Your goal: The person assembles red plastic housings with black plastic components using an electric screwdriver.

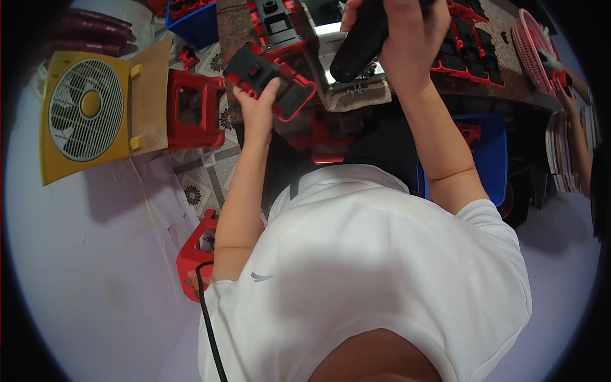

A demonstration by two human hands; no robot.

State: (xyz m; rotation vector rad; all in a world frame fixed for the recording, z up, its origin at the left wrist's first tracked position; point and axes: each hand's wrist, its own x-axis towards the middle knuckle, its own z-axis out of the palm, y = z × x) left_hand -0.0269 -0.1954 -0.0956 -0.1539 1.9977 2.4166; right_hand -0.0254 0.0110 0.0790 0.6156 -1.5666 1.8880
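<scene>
My left hand (257, 116) grips a black-and-red plastic housing (294, 95) by its near edge, thumb on top, tilted at the table's front edge. My right hand (408, 54) is wrapped round a dark, elongated handheld tool (359, 48); its upper end is cut off by the picture edge, so its exact kind is unclear. Below the tool sits a shiny metal tray (328, 44) with small screws (359, 90) at its near end. Another black-and-red housing (277, 25) lies on the table, beyond the one in my left hand.
More black-and-red housings (471, 54) stand in rows at the right of the table, beside a pink basket (529, 51). Blue bins (493, 153) (194, 28) hold red parts. A yellow box fan (48, 121) and red stool (216, 108) stand left. Another person's arm (576, 127) reaches in at right.
</scene>
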